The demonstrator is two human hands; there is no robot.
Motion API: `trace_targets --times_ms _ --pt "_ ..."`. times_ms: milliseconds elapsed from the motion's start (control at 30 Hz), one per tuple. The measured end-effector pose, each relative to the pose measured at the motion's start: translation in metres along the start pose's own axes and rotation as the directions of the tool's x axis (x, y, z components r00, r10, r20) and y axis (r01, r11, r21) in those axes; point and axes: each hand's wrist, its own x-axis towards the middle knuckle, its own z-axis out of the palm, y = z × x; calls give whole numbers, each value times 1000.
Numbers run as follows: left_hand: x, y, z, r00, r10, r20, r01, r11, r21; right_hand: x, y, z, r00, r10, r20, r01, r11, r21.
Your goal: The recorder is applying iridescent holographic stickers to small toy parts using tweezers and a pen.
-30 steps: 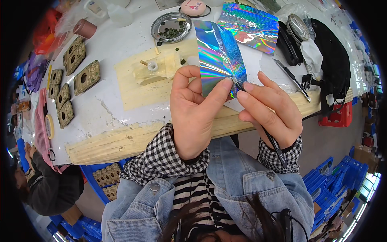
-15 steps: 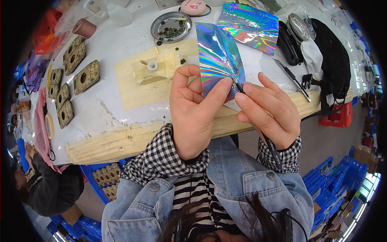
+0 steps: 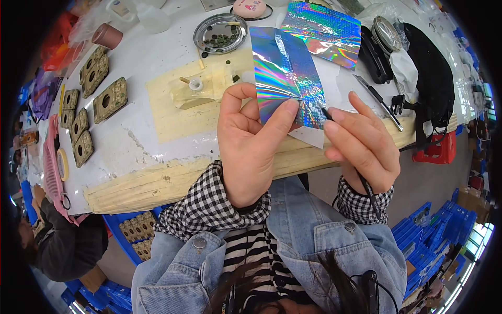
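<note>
Between thumb and fingers, my left hand [image 3: 248,146] grips a shiny holographic sheet [image 3: 280,65], raised above the table's near edge. Rows of small marks cover its right part. My right hand [image 3: 368,144] is closed on slim black tweezers [image 3: 370,194], their handle running down past the wrist. The dark tip is close to the sheet's right edge; whether it touches, or carries anything tiny, I cannot make out. Behind lies a second holographic sheet [image 3: 324,31]. Beyond my left hand, a small white cup [image 3: 196,85] with a stick sits on a masking-taped block [image 3: 209,97].
A round metal dish [image 3: 220,32] holds small dark green pieces. Camouflage-patterned parts [image 3: 111,99] with round holes lie at the left. A craft knife [image 3: 377,99], a black stapler-like tool [image 3: 375,60] and a black mask-like cloth [image 3: 426,73] lie right. Another person [image 3: 68,240] sits at lower left.
My right hand and the tweezers have drawn back to the right, away from my left thumb. The sheet has turned slightly, showing more of its marked right part.
</note>
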Motion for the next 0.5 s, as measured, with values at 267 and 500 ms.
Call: trace_targets --times_ms 267,500 --pt "-1 0 1 999 33 -25 -33 999 10 -15 25 -24 978 132 160 -104 980 -170" --pt "-1 -4 -5 997 71 22 -72 997 36 -12 31 -20 955 125 270 -53 964 -261"
